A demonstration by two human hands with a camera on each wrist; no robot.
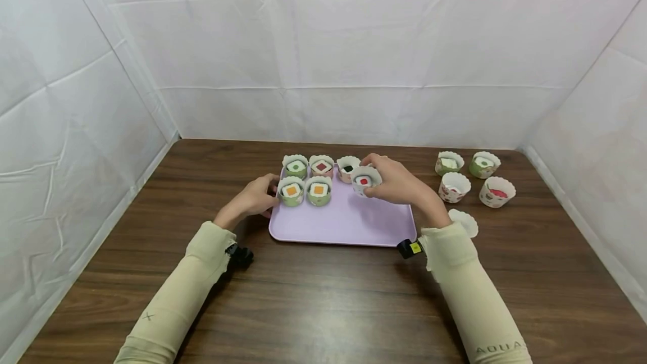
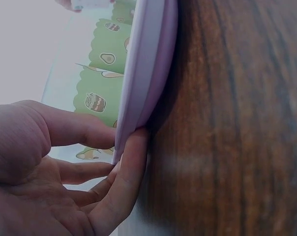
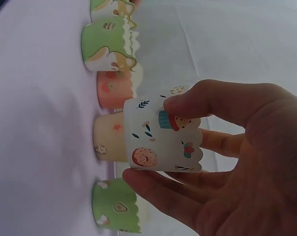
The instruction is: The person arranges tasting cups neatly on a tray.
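Note:
My left hand (image 1: 255, 195) grips the left rim of a lilac tray (image 1: 323, 226); in the left wrist view the thumb lies inside the rim and a finger outside it. Above the tray, my right hand (image 1: 399, 181) holds a white paper baking cup (image 3: 156, 135) with cupcake and donut prints, a red-centred white piece inside. Two green cups with orange squares, one a front-left cup (image 1: 291, 192), stand by the left rim. Behind them are a green-dot cup (image 1: 295, 167), a red-diamond cup (image 1: 321, 167) and a dark-centred cup (image 1: 347, 168). Another green cup (image 3: 116, 204) is mostly hidden behind my right hand in the head view.
Right of the tray, several paper cups stand on the wooden table (image 1: 313, 308), among them a cup with red contents (image 1: 497, 192) and a green cup (image 1: 484, 164). A pale scalloped cup (image 1: 464, 222) sits partly behind the right sleeve. White sheeting (image 1: 349, 60) encloses the back and sides.

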